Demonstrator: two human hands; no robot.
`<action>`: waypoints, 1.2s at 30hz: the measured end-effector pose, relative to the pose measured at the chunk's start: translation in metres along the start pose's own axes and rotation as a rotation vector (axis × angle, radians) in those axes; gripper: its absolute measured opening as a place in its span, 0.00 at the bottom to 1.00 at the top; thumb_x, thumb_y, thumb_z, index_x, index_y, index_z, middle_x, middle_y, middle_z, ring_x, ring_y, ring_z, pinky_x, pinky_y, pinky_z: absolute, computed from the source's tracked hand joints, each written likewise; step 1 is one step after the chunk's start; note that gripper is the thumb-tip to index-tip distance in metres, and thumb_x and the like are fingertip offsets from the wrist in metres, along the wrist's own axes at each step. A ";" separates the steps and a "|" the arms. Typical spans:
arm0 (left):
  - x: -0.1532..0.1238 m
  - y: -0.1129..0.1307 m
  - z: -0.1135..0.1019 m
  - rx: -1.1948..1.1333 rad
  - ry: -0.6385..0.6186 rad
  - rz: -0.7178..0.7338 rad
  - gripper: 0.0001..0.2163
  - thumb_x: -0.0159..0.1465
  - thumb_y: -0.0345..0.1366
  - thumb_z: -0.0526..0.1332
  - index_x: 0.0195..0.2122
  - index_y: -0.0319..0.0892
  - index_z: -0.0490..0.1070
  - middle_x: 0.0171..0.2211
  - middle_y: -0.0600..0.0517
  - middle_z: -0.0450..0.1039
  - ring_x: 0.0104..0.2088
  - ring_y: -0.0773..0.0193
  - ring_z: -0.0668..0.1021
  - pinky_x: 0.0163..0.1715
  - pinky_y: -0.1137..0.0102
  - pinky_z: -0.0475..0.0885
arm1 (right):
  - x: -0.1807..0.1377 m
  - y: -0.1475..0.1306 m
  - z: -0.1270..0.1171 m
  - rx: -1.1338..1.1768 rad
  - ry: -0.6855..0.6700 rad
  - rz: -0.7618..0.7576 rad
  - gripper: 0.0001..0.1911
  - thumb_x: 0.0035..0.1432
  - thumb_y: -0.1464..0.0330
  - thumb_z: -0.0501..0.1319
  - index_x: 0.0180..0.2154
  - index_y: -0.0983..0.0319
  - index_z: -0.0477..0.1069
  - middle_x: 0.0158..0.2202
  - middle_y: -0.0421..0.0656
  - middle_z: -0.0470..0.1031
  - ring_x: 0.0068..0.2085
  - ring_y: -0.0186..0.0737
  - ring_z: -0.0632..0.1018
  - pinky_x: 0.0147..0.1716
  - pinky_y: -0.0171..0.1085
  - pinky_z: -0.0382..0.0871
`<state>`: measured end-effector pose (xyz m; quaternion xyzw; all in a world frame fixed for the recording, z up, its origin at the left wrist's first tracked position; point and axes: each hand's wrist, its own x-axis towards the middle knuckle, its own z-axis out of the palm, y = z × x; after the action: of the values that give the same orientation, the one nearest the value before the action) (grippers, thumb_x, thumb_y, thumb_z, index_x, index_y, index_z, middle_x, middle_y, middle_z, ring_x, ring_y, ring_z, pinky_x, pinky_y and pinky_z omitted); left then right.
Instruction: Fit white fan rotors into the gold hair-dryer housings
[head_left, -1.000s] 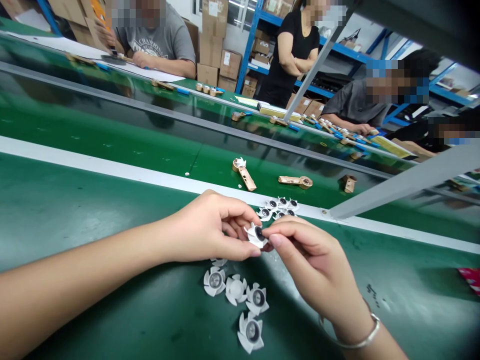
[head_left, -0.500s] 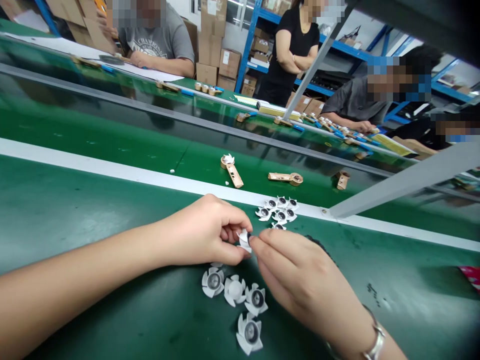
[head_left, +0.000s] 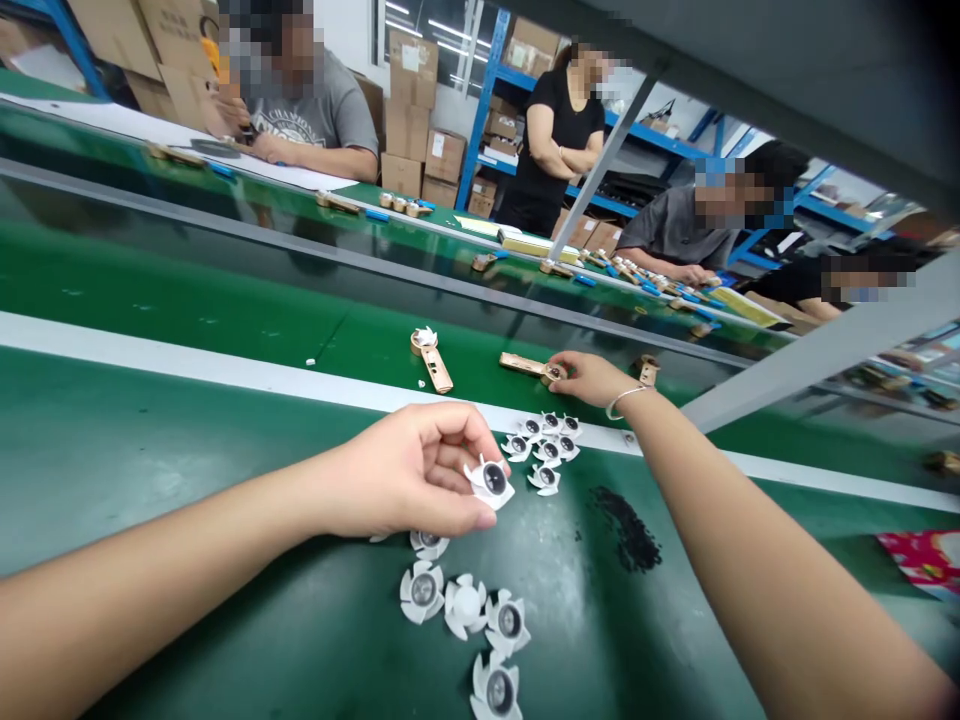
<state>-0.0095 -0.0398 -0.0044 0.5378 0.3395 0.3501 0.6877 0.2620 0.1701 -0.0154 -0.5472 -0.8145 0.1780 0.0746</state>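
My left hand [head_left: 397,470] pinches a small white fan blade wheel [head_left: 475,484] between thumb and fingers, its dark round hub facing up. Over the belt, my right hand [head_left: 596,380] has its thumb and fingers closed on the round end of a gold handheld-fan housing [head_left: 525,365]. Just beyond my left hand, several white fan wheels [head_left: 550,450] form a cluster by the white rail. More loose fan wheels [head_left: 465,606] lie on the green table below it. A patch of small black pieces [head_left: 630,530] is spread under my right forearm.
On the green belt [head_left: 225,330] lie a gold housing with a white fan wheel [head_left: 431,358] and another gold housing [head_left: 646,370]. A white rail [head_left: 337,387] borders it. A slanted grey post [head_left: 810,340] stands at right. Co-workers are across the line.
My right hand has left the fan wheel in my left hand and reached forward to the gold housing on the belt. The held wheel's hub now faces up. The view has shifted slightly.
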 end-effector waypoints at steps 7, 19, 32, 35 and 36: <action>-0.004 0.012 -0.001 -0.146 -0.010 0.118 0.15 0.56 0.28 0.73 0.40 0.41 0.69 0.36 0.54 0.75 0.31 0.73 0.77 0.32 0.78 0.75 | -0.078 -0.041 -0.017 0.222 0.306 -0.044 0.17 0.54 0.67 0.65 0.46 0.60 0.67 0.39 0.45 0.78 0.36 0.44 0.78 0.32 0.39 0.73; -0.012 0.033 0.012 0.468 0.161 0.406 0.21 0.53 0.32 0.76 0.48 0.54 0.80 0.46 0.57 0.81 0.46 0.63 0.81 0.48 0.74 0.76 | -0.197 -0.120 0.025 0.770 0.118 -0.348 0.28 0.58 0.67 0.69 0.58 0.47 0.68 0.58 0.42 0.74 0.53 0.48 0.79 0.48 0.40 0.78; -0.009 0.024 0.011 0.733 0.117 0.461 0.22 0.58 0.38 0.72 0.54 0.55 0.76 0.44 0.55 0.81 0.43 0.62 0.81 0.45 0.73 0.75 | -0.194 -0.111 0.029 0.476 0.162 -0.418 0.32 0.61 0.63 0.66 0.64 0.47 0.60 0.61 0.41 0.71 0.58 0.49 0.75 0.57 0.45 0.72; -0.010 0.018 0.019 0.785 0.170 0.466 0.21 0.65 0.38 0.66 0.60 0.49 0.72 0.45 0.53 0.81 0.45 0.63 0.80 0.47 0.74 0.73 | -0.192 -0.114 0.034 0.440 0.231 -0.392 0.30 0.62 0.62 0.65 0.63 0.51 0.61 0.60 0.44 0.72 0.57 0.48 0.76 0.55 0.44 0.73; -0.011 0.015 0.023 0.787 0.188 0.457 0.22 0.68 0.38 0.63 0.63 0.46 0.68 0.47 0.51 0.80 0.46 0.63 0.80 0.48 0.75 0.72 | -0.191 -0.116 0.036 0.411 0.268 -0.383 0.28 0.63 0.62 0.64 0.63 0.52 0.62 0.60 0.45 0.72 0.57 0.48 0.76 0.54 0.43 0.74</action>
<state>0.0024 -0.0582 0.0157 0.7848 0.3802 0.3846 0.3026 0.2248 -0.0525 0.0084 -0.3759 -0.8325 0.2481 0.3226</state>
